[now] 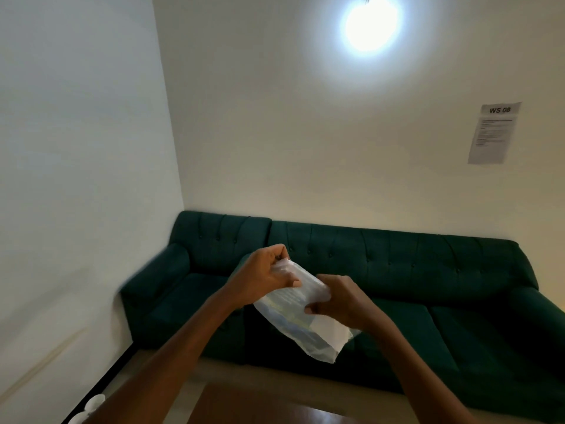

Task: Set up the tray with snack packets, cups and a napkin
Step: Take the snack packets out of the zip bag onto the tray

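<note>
Left forearm (171, 350) and right forearm (409, 362) are raised and extended forward. Left hand (263, 278) is curled, and the upper end of a clear packet (318, 335) is pinched between thumb and fingertips. Right hand (342, 304) is curled round it just below the left fingers.

Both hands are raised in front of a dark green sofa (397, 270). The left hand (266, 276) pinches the upper end of a clear plastic packet (301, 313); the right hand (339, 301) grips its right edge. The packet hangs tilted between them, lower end free, contents blurred. A lit lamp (370, 22) glares on the wall above. A paper notice (493, 133) headed "WS 08" is fixed at right. A brown table (260, 405) edge shows below. White items (91, 405) at lower left cannot be identified.
</note>
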A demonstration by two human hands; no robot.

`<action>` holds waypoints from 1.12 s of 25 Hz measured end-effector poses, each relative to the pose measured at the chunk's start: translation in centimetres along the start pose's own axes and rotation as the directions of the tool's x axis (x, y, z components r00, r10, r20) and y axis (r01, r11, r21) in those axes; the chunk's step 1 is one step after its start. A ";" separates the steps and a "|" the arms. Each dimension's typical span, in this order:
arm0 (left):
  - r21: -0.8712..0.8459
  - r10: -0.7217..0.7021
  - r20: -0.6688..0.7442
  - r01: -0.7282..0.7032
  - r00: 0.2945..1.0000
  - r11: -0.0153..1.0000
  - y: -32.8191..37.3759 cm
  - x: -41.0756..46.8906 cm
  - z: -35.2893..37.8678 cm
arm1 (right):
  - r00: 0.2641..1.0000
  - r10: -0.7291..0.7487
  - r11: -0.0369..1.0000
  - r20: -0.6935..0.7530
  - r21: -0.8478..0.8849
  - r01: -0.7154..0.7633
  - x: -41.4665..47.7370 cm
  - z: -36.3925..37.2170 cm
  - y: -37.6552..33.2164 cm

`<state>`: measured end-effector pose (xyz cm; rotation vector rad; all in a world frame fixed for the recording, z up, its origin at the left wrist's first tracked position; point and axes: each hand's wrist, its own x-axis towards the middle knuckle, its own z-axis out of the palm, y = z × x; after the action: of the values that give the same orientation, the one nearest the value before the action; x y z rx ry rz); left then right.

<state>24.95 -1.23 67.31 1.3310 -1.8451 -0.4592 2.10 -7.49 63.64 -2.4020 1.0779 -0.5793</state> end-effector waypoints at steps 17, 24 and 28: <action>-0.686 -0.328 0.211 0.378 0.921 0.621 -1.1 -2.7 6.8 | 0.929 0.341 0.544 -0.147 0.836 -0.067 -6.6 1.2 1.9; -0.857 -0.361 0.350 0.451 0.864 0.250 -1.0 -2.3 10.3 | 0.878 0.451 0.238 -0.159 0.970 0.054 -9.1 2.0 3.0; -0.837 -0.281 0.546 0.497 0.789 -0.231 -1.3 -3.9 14.0 | 0.715 0.654 0.209 -0.246 0.968 0.142 -11.9 3.0 3.9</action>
<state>15.46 -0.35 56.23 0.6112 -0.4387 -1.9268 -5.77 -0.02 56.85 -0.7879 0.8840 -1.4657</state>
